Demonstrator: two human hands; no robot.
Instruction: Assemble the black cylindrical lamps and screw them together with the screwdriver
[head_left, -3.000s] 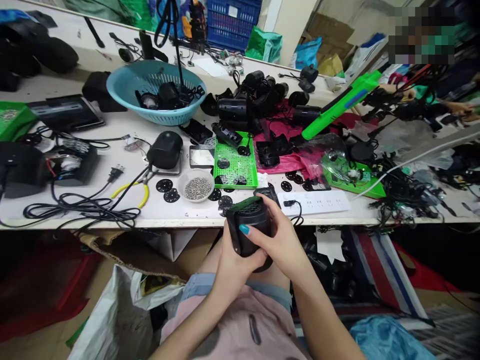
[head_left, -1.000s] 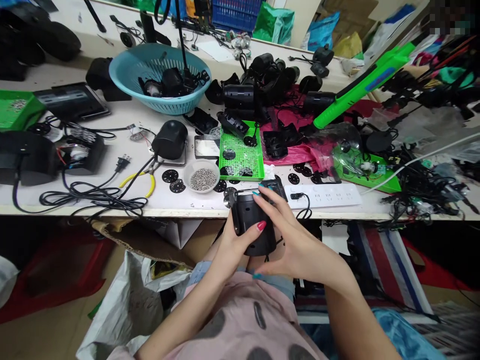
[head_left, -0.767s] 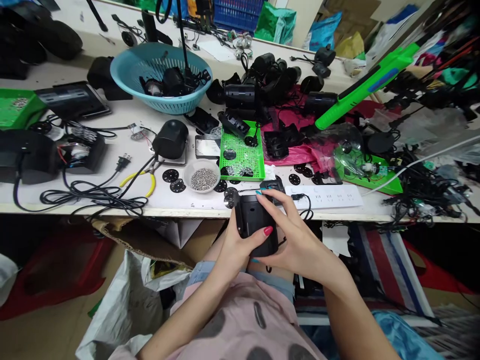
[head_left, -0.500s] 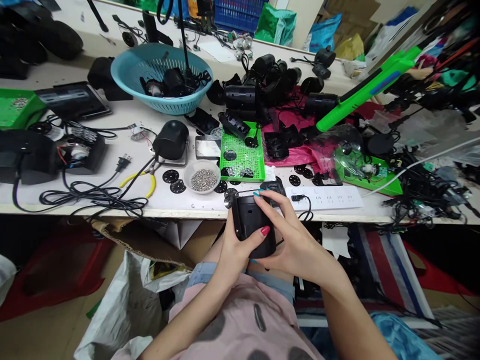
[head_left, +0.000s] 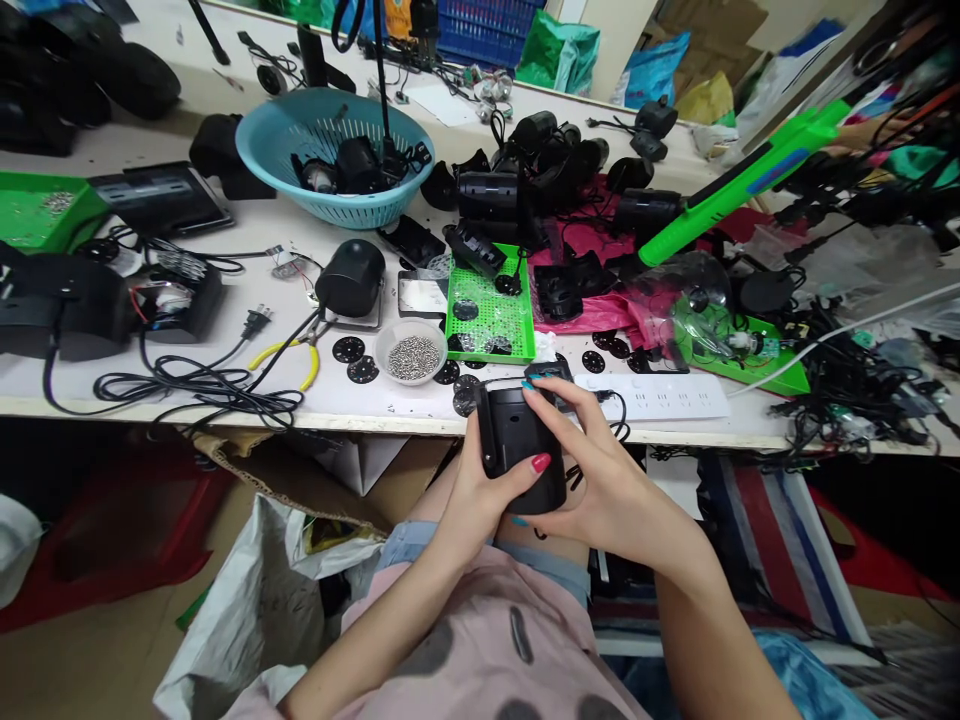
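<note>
A black rounded plastic housing with a bracket on its left side (head_left: 517, 440) is held between both hands over my lap, just in front of the bench edge. My left hand (head_left: 484, 490) grips its left side, the thumb with a red nail pressed on the near face. Around its right side curls my right hand (head_left: 592, 465), fingertips with blue nails on the top and the thumb side low beneath it. The fingers behind the housing are hidden. A dark part (head_left: 551, 378) sits behind it at the bench edge.
On the bench (head_left: 420, 410) are a bowl of small metal pieces (head_left: 414, 358), a green perforated tray (head_left: 491, 315), yellow-handled pliers (head_left: 289, 355), a white power strip (head_left: 660, 397) and a blue basket (head_left: 334, 155). A green stick-like tool (head_left: 742, 180) slants at right. Cables lie at left.
The view has shifted slightly, so the bench things appear a little further right. Both hands keep the same hold on the housing, which looks nearly unchanged.
</note>
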